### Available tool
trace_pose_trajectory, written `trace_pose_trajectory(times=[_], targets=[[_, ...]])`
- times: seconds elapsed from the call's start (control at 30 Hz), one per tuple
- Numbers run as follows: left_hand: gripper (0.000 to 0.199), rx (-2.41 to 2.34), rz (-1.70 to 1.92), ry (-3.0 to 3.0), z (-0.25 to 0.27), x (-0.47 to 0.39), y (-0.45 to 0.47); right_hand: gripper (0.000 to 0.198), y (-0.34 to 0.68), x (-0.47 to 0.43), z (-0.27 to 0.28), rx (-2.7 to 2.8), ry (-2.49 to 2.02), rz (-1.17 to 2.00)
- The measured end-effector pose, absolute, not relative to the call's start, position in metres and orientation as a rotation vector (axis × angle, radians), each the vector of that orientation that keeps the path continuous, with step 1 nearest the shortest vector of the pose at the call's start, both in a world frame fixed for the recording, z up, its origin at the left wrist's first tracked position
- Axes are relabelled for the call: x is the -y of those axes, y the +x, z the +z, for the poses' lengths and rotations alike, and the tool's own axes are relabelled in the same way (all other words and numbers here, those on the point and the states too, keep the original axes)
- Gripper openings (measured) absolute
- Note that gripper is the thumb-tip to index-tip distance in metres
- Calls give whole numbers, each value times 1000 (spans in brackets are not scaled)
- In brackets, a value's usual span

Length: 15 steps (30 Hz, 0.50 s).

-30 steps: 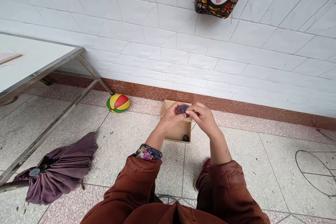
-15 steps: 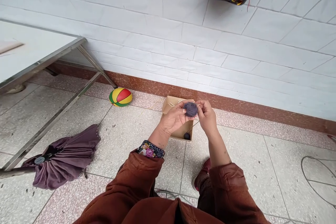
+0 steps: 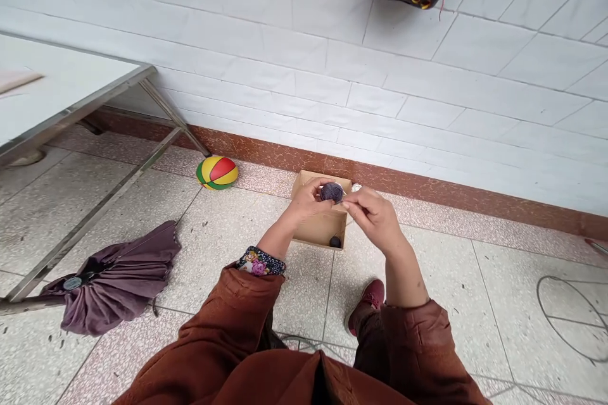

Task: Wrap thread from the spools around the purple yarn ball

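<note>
1. Right hand (image 3: 375,218) has shifted since half a second ago: its fingertips sat at the ball's right edge, now they're lower, just off its near-right side.
2. Yarn ball (image 3: 331,192), dark purple-grey, sits in our left hand (image 3: 306,202): left fingers curl around its far-left side, thumb along the near side. We have it gripped.
3. Our right thumb and forefinger are pressed together at the tips. Can't tell if a strand is pinched between them.
4. Cardboard box (image 3: 317,228) is on the floor below our fingers, partly hidden by the left hand.
5. Small dark ball (image 3: 335,242) lies inside the box, at its near-right corner, nearer us than both sets of fingertips.
6. Small white item (image 3: 356,188) shows just beyond the right fingers; too small to identify.
7. Multicoloured ball (image 3: 217,173) is on the floor, well left of our left fingers.
</note>
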<state>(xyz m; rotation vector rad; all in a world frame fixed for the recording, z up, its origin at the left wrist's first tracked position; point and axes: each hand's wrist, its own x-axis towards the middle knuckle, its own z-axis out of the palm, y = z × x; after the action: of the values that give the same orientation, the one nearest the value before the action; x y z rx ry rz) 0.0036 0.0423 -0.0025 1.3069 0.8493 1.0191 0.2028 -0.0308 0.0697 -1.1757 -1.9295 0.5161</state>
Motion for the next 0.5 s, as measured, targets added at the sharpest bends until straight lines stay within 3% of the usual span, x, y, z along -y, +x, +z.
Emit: trace_pose_trajectory(times=[0.27,0.5], targets=[[86,-382,728,1166,10,-27,7,22,216,5,37,1635,-1296,459],[49,-665,1030,982,5,-40,6,17,209,4,13,1965,-1384,674]])
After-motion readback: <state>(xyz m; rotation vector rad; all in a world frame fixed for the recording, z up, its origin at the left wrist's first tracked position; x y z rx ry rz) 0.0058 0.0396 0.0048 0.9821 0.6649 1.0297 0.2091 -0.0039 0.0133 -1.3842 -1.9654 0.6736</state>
